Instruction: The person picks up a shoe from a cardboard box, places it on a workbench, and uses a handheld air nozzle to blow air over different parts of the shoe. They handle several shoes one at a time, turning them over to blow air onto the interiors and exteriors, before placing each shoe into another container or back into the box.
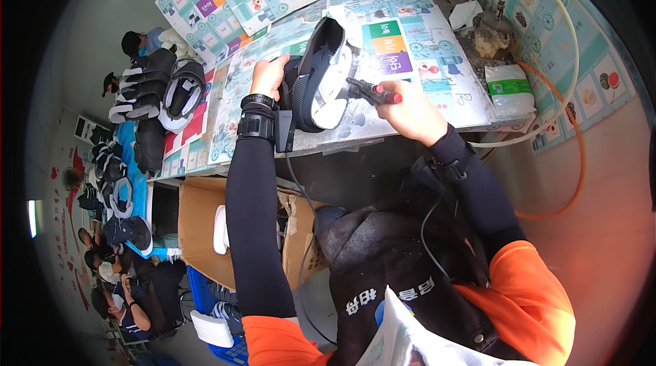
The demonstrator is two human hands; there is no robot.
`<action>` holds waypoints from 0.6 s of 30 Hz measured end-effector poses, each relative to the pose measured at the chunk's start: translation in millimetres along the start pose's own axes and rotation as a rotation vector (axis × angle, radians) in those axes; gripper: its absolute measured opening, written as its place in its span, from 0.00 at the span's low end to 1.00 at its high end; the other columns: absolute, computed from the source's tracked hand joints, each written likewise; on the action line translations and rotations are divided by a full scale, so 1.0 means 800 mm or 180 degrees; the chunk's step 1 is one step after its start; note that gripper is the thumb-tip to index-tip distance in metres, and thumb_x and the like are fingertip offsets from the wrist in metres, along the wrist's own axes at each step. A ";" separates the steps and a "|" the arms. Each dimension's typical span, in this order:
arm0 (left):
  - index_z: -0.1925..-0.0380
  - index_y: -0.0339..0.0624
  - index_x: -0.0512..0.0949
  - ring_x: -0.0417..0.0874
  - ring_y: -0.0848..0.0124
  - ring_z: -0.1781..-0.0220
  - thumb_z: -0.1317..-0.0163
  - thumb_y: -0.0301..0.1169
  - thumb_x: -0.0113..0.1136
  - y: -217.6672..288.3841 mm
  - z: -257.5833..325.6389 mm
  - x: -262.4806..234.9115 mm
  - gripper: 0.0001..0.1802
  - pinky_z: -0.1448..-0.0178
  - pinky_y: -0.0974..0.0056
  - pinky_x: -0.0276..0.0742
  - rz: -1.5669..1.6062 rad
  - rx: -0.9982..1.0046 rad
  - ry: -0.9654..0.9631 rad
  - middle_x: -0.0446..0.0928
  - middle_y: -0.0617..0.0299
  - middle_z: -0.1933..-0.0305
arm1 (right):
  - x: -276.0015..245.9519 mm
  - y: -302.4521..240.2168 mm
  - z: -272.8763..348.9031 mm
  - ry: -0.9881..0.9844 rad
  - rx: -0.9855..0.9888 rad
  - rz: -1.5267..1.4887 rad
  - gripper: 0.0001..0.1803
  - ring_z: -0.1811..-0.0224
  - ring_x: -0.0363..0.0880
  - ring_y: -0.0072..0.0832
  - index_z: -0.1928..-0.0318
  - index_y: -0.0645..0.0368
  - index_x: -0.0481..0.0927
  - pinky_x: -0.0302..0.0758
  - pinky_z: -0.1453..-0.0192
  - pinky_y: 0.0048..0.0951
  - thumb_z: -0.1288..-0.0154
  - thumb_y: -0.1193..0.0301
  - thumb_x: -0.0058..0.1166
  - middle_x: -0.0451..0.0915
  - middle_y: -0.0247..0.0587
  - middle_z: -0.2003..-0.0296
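My left hand (pixel 268 77), fingers mostly hidden behind it, grips a dark-and-white shoe (pixel 333 86); my right hand (pixel 414 112) clenches a black, red-ended tool (pixel 371 94), tip just beside the shoe. Dark shoes (pixel 147 86) pile up left of my fingers, a wrapped packet (pixel 511 92) right. The table's near edge (pixel 471 124) runs close below; flat printed sheets (pixel 437 58) spread beyond.

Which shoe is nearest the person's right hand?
The dark and white shoe over the worktop, between the left hand and right hand. The other visible shoes all lie farther left in the picture.
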State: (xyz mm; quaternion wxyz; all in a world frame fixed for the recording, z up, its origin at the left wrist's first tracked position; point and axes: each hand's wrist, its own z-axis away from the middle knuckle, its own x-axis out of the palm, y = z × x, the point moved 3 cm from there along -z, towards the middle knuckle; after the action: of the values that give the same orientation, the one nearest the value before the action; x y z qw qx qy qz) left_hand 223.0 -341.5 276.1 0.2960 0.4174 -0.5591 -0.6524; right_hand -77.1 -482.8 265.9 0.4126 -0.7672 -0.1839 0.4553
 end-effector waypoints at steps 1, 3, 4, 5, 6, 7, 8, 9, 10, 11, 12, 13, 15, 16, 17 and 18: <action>0.58 0.21 0.80 0.89 0.64 0.69 0.33 0.37 0.67 0.000 0.002 -0.004 0.22 0.72 0.60 0.78 -0.0001 -0.0005 0.0016 0.86 0.49 0.63 | -0.003 -0.014 0.006 -0.0181 0.0215 -0.0226 0.16 0.61 0.84 0.60 0.59 0.65 0.85 0.80 0.53 0.48 0.44 0.69 0.52 0.82 0.66 0.70; 0.57 0.21 0.79 0.88 0.64 0.69 0.33 0.37 0.66 -0.002 0.006 -0.011 0.22 0.72 0.60 0.78 0.0031 -0.0070 0.0046 0.86 0.49 0.63 | 0.000 -0.017 0.006 -0.0580 0.0120 -0.0141 0.16 0.61 0.84 0.61 0.60 0.65 0.85 0.80 0.54 0.49 0.44 0.69 0.52 0.82 0.66 0.70; 0.57 0.21 0.79 0.88 0.64 0.69 0.33 0.37 0.66 -0.002 0.006 -0.011 0.22 0.72 0.60 0.78 0.0035 -0.0068 0.0044 0.86 0.49 0.63 | 0.002 -0.017 0.008 -0.0949 0.0039 -0.0042 0.15 0.62 0.83 0.61 0.61 0.65 0.85 0.80 0.54 0.49 0.44 0.70 0.52 0.82 0.66 0.70; 0.57 0.21 0.79 0.88 0.64 0.70 0.33 0.38 0.66 -0.002 0.006 -0.010 0.23 0.73 0.60 0.78 0.0031 0.0002 0.0047 0.86 0.49 0.63 | 0.001 -0.016 0.009 -0.0801 -0.0060 0.0017 0.14 0.63 0.83 0.62 0.63 0.66 0.85 0.79 0.55 0.50 0.44 0.71 0.51 0.81 0.67 0.71; 0.57 0.21 0.79 0.88 0.64 0.70 0.33 0.38 0.66 -0.002 0.006 -0.010 0.23 0.73 0.60 0.78 0.0027 0.0071 0.0051 0.86 0.50 0.63 | 0.003 -0.012 0.008 -0.0803 -0.0060 0.0021 0.14 0.63 0.83 0.62 0.63 0.66 0.85 0.79 0.55 0.50 0.44 0.71 0.51 0.81 0.67 0.71; 0.57 0.21 0.79 0.88 0.64 0.70 0.33 0.38 0.66 0.000 0.008 -0.006 0.23 0.73 0.60 0.78 0.0033 0.0067 0.0049 0.86 0.50 0.63 | 0.000 -0.005 0.005 -0.0375 0.0012 -0.0008 0.14 0.63 0.83 0.63 0.63 0.67 0.84 0.79 0.55 0.50 0.45 0.71 0.51 0.81 0.67 0.71; 0.54 0.20 0.80 0.88 0.63 0.64 0.33 0.36 0.66 0.002 0.010 -0.003 0.23 0.62 0.58 0.79 -0.0082 -0.0032 0.0105 0.86 0.48 0.59 | -0.005 0.000 0.004 0.0053 0.0082 -0.0038 0.14 0.63 0.82 0.63 0.64 0.68 0.84 0.79 0.55 0.50 0.45 0.71 0.51 0.81 0.67 0.71; 0.52 0.19 0.81 0.87 0.62 0.58 0.33 0.35 0.66 0.004 0.013 -0.001 0.22 0.51 0.57 0.81 -0.0199 -0.0130 0.0161 0.86 0.46 0.54 | -0.007 0.003 0.004 0.0164 0.0063 -0.0140 0.14 0.62 0.82 0.63 0.65 0.69 0.84 0.79 0.55 0.50 0.46 0.70 0.52 0.80 0.69 0.72; 0.52 0.19 0.81 0.87 0.62 0.58 0.33 0.35 0.66 0.000 0.011 -0.008 0.22 0.51 0.57 0.81 -0.0201 -0.0132 0.0190 0.86 0.46 0.54 | -0.007 0.001 0.005 0.0145 0.0044 -0.0151 0.14 0.62 0.82 0.63 0.65 0.69 0.84 0.79 0.55 0.50 0.46 0.70 0.52 0.80 0.69 0.72; 0.52 0.19 0.81 0.87 0.61 0.58 0.32 0.35 0.66 -0.002 0.009 -0.015 0.23 0.52 0.56 0.81 -0.0113 -0.0082 0.0167 0.86 0.46 0.55 | -0.003 -0.002 0.007 -0.0227 0.0071 -0.0209 0.13 0.69 0.81 0.49 0.64 0.68 0.83 0.77 0.60 0.44 0.46 0.71 0.54 0.79 0.58 0.75; 0.53 0.19 0.80 0.87 0.61 0.59 0.32 0.35 0.66 -0.005 0.007 -0.023 0.23 0.52 0.56 0.81 -0.0027 -0.0030 0.0147 0.86 0.46 0.55 | 0.001 -0.006 0.008 -0.0600 0.0095 -0.0267 0.12 0.75 0.79 0.35 0.63 0.67 0.83 0.75 0.65 0.37 0.45 0.71 0.56 0.79 0.47 0.79; 0.53 0.19 0.80 0.87 0.61 0.59 0.32 0.35 0.66 -0.002 0.009 -0.015 0.23 0.52 0.56 0.81 -0.0014 -0.0035 0.0113 0.86 0.46 0.55 | -0.004 -0.013 0.011 -0.0822 0.0251 -0.0237 0.12 0.76 0.79 0.34 0.63 0.67 0.83 0.75 0.66 0.36 0.45 0.71 0.56 0.79 0.46 0.79; 0.55 0.23 0.79 0.88 0.65 0.71 0.33 0.38 0.66 0.005 0.013 -0.002 0.23 0.75 0.62 0.78 -0.0044 0.0011 -0.0040 0.86 0.51 0.64 | -0.005 0.000 0.010 -0.0526 0.0211 -0.0195 0.12 0.76 0.79 0.34 0.63 0.67 0.83 0.75 0.66 0.36 0.45 0.71 0.56 0.79 0.45 0.79; 0.55 0.23 0.79 0.88 0.65 0.71 0.33 0.38 0.66 0.000 0.009 -0.005 0.23 0.75 0.62 0.78 -0.0048 0.0017 -0.0023 0.86 0.51 0.64 | -0.005 0.000 0.010 -0.0267 0.0104 -0.0187 0.12 0.76 0.79 0.33 0.63 0.67 0.83 0.75 0.66 0.35 0.44 0.71 0.57 0.79 0.45 0.80; 0.55 0.23 0.79 0.88 0.65 0.72 0.32 0.38 0.66 -0.007 0.005 -0.012 0.22 0.74 0.62 0.79 0.0117 0.0070 -0.0026 0.86 0.51 0.64 | -0.003 -0.004 0.010 -0.0293 0.0073 -0.0209 0.12 0.76 0.79 0.33 0.63 0.67 0.83 0.75 0.66 0.35 0.44 0.71 0.57 0.79 0.45 0.80; 0.54 0.23 0.79 0.87 0.65 0.72 0.32 0.37 0.65 -0.013 0.000 -0.022 0.21 0.73 0.61 0.79 0.0283 0.0127 -0.0032 0.86 0.51 0.65 | -0.002 -0.010 0.009 -0.0336 0.0115 -0.0218 0.14 0.71 0.80 0.43 0.62 0.67 0.84 0.76 0.62 0.40 0.45 0.70 0.55 0.80 0.53 0.77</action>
State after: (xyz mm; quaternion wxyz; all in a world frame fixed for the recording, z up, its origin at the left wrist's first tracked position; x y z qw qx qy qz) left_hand 231.8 -324.5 269.6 0.3135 0.3947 -0.5914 -0.6294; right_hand -83.5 -475.6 271.0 0.4315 -0.7278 -0.2233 0.4840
